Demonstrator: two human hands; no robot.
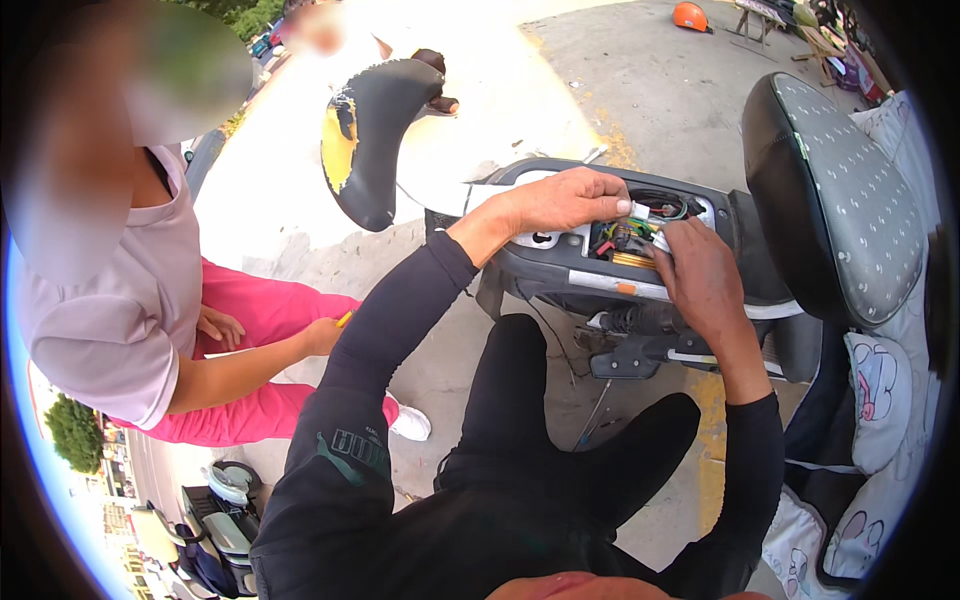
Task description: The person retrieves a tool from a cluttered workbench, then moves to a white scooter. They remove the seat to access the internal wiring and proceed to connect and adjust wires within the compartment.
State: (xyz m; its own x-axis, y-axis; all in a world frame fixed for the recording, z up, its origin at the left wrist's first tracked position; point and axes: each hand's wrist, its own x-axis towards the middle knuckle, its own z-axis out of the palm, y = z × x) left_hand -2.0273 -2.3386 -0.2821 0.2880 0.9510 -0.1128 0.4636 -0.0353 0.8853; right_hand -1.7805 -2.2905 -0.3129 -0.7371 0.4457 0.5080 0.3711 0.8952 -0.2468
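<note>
Thin, bendy wires (664, 201), green, yellow, red and black, lie in a messy bunch inside the open top of a grey and white scooter (535, 262). A small white piece (640, 211) sits among them.

Sunlit pavement (510, 110) glares, its detail apparently lost.

Concrete ground (660, 110) under a scooter (545, 262) and, seemingly, an orange helmet (690, 16).
</note>
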